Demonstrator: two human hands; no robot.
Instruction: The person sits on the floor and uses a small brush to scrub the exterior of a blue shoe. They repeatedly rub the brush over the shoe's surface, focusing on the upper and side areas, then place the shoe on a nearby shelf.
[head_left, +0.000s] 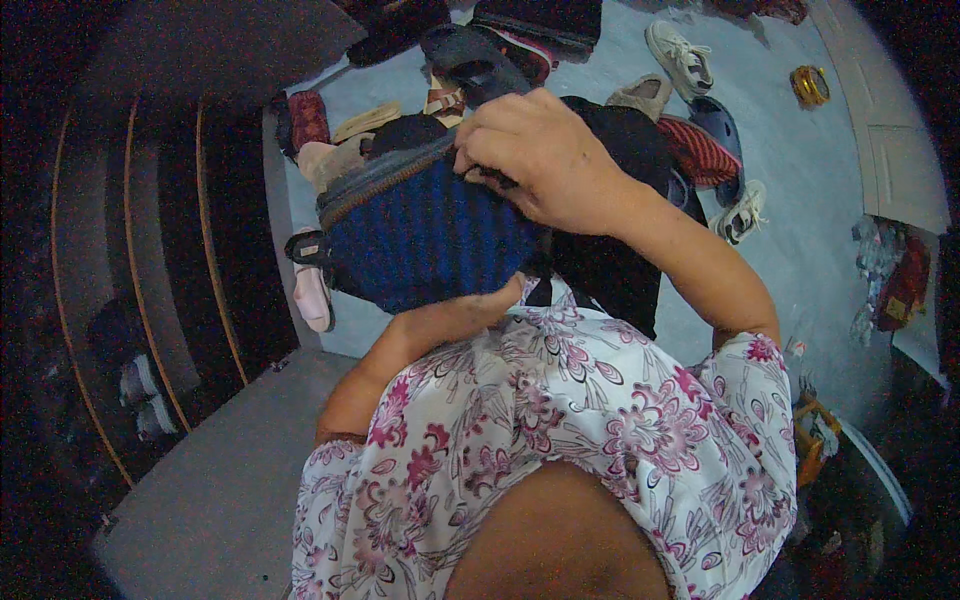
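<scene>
A blue and dark striped zippered bag (442, 240) is held in front of my body, with its brownish zipper (397, 184) along the upper edge. My right hand (536, 154) pinches the bag's upper right corner near the zipper's end, and a small dark piece shows under its fingers. I cannot tell whether this is the zipper pull. My left forearm runs along the lower side of the bag, and my left hand (487, 300) supports it from below; most of its fingers are hidden. Black fabric (607, 262) hangs beyond the bag to the right.
Around the bag, several shoes lie on the pale floor, including a white sneaker (679, 60), a red striped slipper (697, 154) and a pink slipper (311, 296). A dark shelf unit (165, 247) stands left. At right are a yellow round object (810, 86) and pale cabinets (904, 165).
</scene>
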